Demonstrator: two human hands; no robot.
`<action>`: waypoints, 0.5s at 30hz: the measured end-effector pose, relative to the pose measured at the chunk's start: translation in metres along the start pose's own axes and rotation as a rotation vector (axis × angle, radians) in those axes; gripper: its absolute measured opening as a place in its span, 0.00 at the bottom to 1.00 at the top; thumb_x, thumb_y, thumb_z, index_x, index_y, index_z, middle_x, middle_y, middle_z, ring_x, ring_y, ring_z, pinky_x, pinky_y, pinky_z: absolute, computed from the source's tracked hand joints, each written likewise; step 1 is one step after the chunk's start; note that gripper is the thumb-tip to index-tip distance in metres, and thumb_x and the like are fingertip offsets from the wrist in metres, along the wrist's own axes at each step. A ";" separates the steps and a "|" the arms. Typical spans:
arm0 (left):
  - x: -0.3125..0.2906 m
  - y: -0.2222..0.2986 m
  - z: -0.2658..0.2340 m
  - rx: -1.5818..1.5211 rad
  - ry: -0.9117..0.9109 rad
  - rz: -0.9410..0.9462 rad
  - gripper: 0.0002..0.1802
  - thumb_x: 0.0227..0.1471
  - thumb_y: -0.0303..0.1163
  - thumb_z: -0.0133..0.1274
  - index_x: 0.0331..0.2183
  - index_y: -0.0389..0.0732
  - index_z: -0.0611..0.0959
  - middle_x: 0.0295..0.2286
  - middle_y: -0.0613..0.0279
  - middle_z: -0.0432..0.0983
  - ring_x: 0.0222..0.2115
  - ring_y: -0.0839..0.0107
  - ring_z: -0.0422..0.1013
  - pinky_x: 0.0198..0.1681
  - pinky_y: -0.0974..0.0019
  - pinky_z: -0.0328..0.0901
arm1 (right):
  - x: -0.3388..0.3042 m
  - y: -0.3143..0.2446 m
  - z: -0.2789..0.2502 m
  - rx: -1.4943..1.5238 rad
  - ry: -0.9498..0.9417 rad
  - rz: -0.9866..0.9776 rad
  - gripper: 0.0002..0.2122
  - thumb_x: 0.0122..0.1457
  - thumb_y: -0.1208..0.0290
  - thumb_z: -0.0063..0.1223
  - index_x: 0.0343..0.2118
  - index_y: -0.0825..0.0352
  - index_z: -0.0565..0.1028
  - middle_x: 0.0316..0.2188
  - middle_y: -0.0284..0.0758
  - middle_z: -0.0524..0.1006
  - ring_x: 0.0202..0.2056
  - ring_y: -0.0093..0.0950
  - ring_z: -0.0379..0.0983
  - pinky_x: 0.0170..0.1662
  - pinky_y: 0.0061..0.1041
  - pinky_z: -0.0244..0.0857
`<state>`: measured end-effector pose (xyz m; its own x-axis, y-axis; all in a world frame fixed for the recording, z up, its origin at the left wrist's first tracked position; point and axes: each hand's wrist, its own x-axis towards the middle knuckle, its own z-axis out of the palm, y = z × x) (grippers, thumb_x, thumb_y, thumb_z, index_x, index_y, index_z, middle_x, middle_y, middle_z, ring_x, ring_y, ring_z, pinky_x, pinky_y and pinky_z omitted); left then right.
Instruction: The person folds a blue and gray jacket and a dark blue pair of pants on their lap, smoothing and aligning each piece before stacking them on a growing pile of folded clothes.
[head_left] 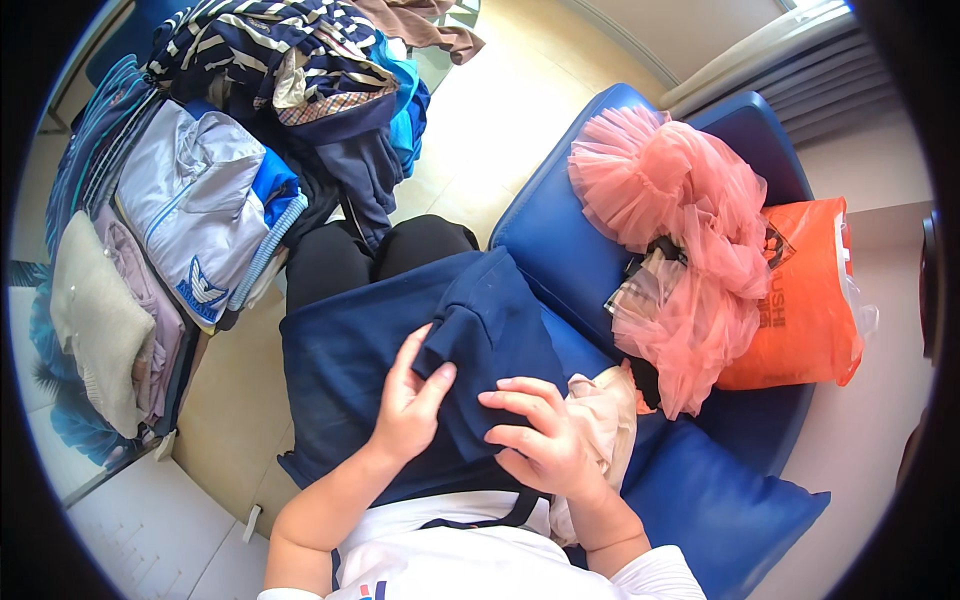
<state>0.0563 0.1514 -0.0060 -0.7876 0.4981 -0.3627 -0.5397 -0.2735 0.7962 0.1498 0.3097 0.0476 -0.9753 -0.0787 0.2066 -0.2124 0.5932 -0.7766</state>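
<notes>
Blue sofa (540, 220) at my right, the navy cloth (345, 365) lay over my thighs (425, 248), likely soft, light, best pinched by its folded edge, right fingers (520, 404) apart, whether left fingers (403, 362) gripped I couldn't tell.

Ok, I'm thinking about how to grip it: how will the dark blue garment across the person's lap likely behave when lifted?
The dark blue garment will likely be floppy, since it drapes over the legs and creases near the left hand. It probably won't slip easily, as its surface looks matte.
</notes>
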 end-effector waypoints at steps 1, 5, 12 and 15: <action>0.000 0.003 -0.007 0.029 -0.023 0.012 0.25 0.59 0.22 0.46 0.58 0.35 0.65 0.48 0.60 0.72 0.47 0.76 0.69 0.53 0.72 0.61 | 0.002 -0.002 0.002 0.015 -0.009 -0.016 0.14 0.39 0.82 0.62 0.33 0.67 0.77 0.48 0.41 0.75 0.53 0.44 0.68 0.51 0.38 0.69; 0.008 0.004 -0.038 0.109 0.044 -0.083 0.25 0.59 0.22 0.44 0.58 0.35 0.65 0.48 0.59 0.72 0.48 0.75 0.69 0.53 0.71 0.62 | 0.007 0.004 0.024 0.044 -0.090 -0.028 0.12 0.45 0.77 0.65 0.34 0.69 0.78 0.46 0.41 0.76 0.48 0.40 0.73 0.48 0.33 0.71; -0.003 -0.001 -0.056 0.200 0.058 -0.074 0.35 0.57 0.29 0.49 0.63 0.42 0.57 0.48 0.58 0.68 0.41 0.80 0.65 0.40 0.78 0.58 | 0.017 0.002 0.026 -0.026 0.091 0.008 0.13 0.48 0.73 0.64 0.37 0.70 0.78 0.46 0.41 0.78 0.48 0.41 0.73 0.50 0.35 0.67; -0.002 -0.010 -0.051 0.201 0.001 0.060 0.39 0.56 0.25 0.52 0.64 0.40 0.52 0.54 0.52 0.63 0.53 0.70 0.64 0.57 0.67 0.60 | 0.028 0.007 0.031 -0.143 0.040 0.080 0.23 0.53 0.65 0.61 0.52 0.67 0.74 0.58 0.45 0.68 0.61 0.44 0.61 0.62 0.41 0.54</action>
<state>0.0484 0.1114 -0.0380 -0.8166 0.4854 -0.3124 -0.4220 -0.1327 0.8968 0.1191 0.2866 0.0293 -0.9849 0.0031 0.1733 -0.1208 0.7046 -0.6993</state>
